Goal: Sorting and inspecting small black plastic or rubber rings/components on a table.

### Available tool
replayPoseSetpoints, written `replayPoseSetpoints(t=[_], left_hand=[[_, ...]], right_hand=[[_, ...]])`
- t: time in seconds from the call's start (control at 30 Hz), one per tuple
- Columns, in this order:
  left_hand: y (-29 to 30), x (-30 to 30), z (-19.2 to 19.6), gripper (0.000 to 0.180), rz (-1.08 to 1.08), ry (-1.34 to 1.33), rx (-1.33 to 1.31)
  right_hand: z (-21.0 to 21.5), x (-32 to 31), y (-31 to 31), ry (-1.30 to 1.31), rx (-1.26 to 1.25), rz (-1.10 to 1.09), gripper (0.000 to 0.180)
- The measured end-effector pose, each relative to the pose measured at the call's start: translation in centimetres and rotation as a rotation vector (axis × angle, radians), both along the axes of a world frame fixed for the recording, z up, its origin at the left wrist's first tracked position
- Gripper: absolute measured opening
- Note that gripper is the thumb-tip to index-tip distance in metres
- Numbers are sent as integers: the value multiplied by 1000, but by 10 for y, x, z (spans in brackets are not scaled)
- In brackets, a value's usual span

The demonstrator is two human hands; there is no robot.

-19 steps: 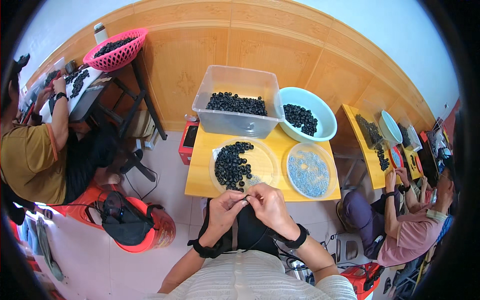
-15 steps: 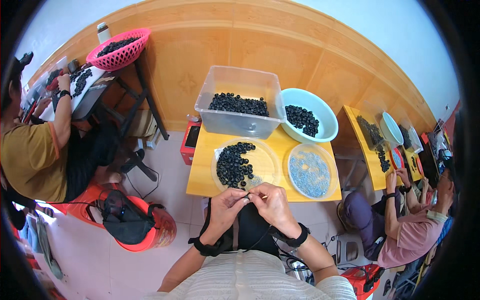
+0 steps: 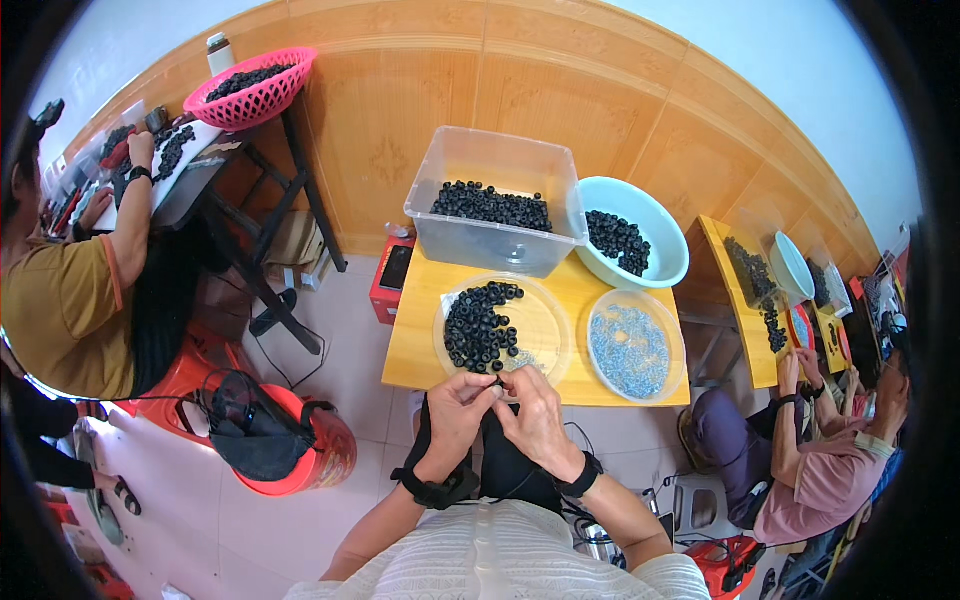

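My left hand (image 3: 454, 418) and my right hand (image 3: 536, 418) meet fingertip to fingertip at the table's front edge. Both are closed in a pinch on a small black part (image 3: 497, 382), mostly hidden by the fingers. Just beyond them, a shallow clear round tray (image 3: 545, 318) bears a heap of black ring-shaped parts (image 3: 478, 325) and a few tiny pale pieces (image 3: 523, 360). To the right, another round tub (image 3: 683, 368) holds many tiny bluish, clear pieces (image 3: 629, 350).
Behind the tray stand a clear plastic bin (image 3: 497, 258) and a light-blue basin (image 3: 668, 268), both with black parts, on the yellow table (image 3: 410, 365). A red bucket (image 3: 335, 455) stands lower left. Co-workers sit at left (image 3: 70, 320) and right (image 3: 825, 480).
The whole view has shifted slightly rightward across the picture as my head moved. My hands stay together at the same piece, with the right hand's fingers turned a little. The left co-worker's hands have shifted.
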State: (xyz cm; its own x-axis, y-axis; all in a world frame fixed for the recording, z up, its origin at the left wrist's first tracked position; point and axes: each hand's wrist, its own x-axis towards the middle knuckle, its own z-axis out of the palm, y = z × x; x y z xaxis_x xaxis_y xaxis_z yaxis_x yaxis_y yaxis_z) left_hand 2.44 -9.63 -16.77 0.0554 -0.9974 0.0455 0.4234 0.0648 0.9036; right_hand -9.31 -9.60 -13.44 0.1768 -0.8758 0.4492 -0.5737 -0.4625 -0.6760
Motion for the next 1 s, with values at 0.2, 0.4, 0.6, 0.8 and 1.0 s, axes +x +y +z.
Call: replayPoseSetpoints(t=[0.2,0.4,0.6,0.8,1.0], left_hand=[[-6,7,-5,12,-92,-92,54],[-11,12,-19,24,-356,-269,191],[-7,9,-26,26,-285,-392,82],[-2,1,-21,27,-208,-397,123],[-2,5,-25,27,-252,-398,121]], right_hand=[[-3,-10,-7,78,-21,27,23],[-1,-16,-8,174,-20,53,21],[0,-13,-4,263,-24,46,16],[-4,-13,-1,283,-39,26,15],[-12,-19,2,231,21,64,11]])
